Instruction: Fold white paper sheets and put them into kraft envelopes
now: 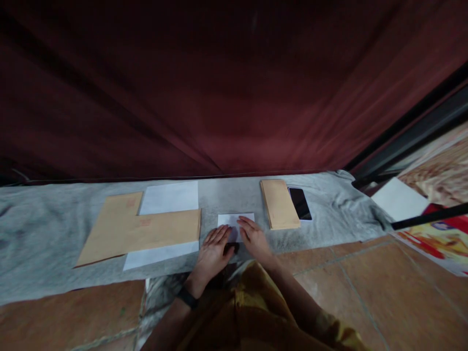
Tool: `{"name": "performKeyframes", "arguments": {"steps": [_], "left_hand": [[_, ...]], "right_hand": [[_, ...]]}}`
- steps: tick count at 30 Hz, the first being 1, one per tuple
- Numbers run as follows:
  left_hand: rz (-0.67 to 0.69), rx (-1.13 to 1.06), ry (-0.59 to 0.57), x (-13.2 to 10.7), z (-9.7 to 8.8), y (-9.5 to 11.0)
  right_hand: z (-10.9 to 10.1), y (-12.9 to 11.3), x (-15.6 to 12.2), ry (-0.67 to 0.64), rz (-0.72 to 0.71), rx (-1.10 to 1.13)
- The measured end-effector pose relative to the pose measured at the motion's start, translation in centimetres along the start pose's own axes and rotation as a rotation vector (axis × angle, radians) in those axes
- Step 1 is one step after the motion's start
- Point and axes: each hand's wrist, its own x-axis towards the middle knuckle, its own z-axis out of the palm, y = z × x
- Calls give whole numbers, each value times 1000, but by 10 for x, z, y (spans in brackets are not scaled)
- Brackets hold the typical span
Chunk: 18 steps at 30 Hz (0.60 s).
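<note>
A small white sheet of paper [225,219], perhaps folded, lies on the grey cloth [234,195] in front of me. My left hand [215,251] rests flat over its left side, fingers stretched out and thumb apart. From the right, my right hand [255,240] reaches onto the same paper, its fingers extended and touching the surface. Neither hand grips anything. Both palms cover the paper's lower part, so that edge is hidden.
Brown envelopes [124,229] and white sheets [170,195] overlap to the left. Right of my hands lies a stack of smaller brown envelopes [281,204] against a phone [300,204]. A dark red curtain [234,97] hangs behind; tiled floor [383,287] shows in front.
</note>
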Motion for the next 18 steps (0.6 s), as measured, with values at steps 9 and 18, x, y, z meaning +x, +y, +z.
{"name": "performKeyframes", "arguments": {"steps": [9,18], "left_hand": [[-152,69,40,30,21,12],[-250,70,118,21,36,7]], "right_hand": [[27,0,-1,-100,30,-331],[24,7,-9,8,104,-419]]}}
